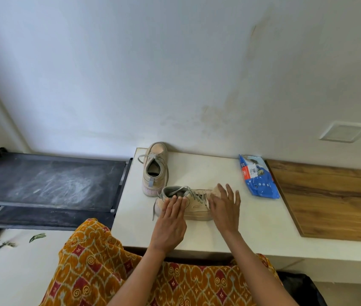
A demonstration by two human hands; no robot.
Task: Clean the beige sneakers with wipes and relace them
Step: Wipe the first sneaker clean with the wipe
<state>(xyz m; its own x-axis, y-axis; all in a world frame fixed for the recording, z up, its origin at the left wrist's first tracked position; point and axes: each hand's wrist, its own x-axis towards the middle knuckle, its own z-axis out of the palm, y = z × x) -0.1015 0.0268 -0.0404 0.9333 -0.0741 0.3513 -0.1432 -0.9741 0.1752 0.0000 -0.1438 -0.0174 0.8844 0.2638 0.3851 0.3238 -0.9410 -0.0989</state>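
Two beige sneakers sit on the white counter. The near sneaker lies crosswise with its toe toward the right, its grey laces threaded and loose. The far sneaker stands just behind it, its toe against the wall and its heel toward the person. The left hand rests on the near sneaker's heel end with straight fingers, its grip released. The right hand lies over the toe end with fingers spread and straight, its grip also released and holding nothing. A blue wipes pack lies on the counter to the right, apart from both shoes, beside a wooden board. A black shelf stands to the left.
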